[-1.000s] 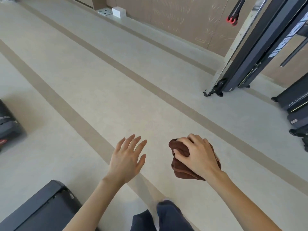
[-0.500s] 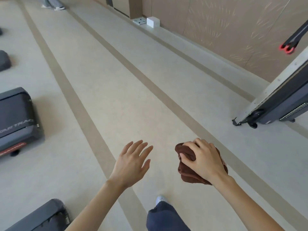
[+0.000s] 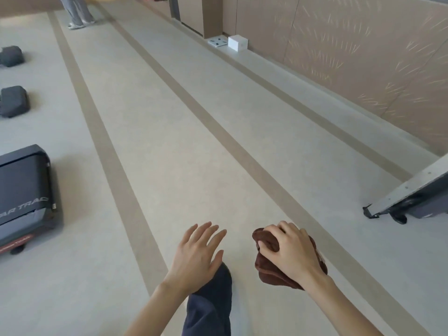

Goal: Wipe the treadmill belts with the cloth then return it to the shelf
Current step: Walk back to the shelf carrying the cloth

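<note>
Nearest to the camera, a dark blue trouser leg (image 3: 211, 301) is showing below the hands, over the pale floor (image 3: 169, 154). Just above it the left hand (image 3: 196, 253) is hanging in the air, palm down. Its fingers are straight and a little spread, and it is holding nothing.

To the right of it, with a small gap between, the right hand (image 3: 291, 253) is gripping the brown cloth (image 3: 269, 270). The fingers are curling over the top of the bunched cloth, which is bulging out under the palm and toward the left hand. The cloth is touching only the right hand and is hanging above the floor.

Farther on, a flat treadmill (image 3: 21, 190) is lying at the left edge, its dark belt carrying white letters. At the right edge a folded treadmill (image 3: 412, 195) is leaning upward, its base resting on the floor. Two brown stripes (image 3: 116, 170) are running along the floor away from the camera.

Beyond, two dark machine ends (image 3: 13, 100) are sitting at the left. By the wood wall (image 3: 363, 57) a white box (image 3: 238, 42) is standing just beside a flat white plate (image 3: 217, 41). At the far end, the legs of another person (image 3: 76, 13) in grey trousers are standing.
</note>
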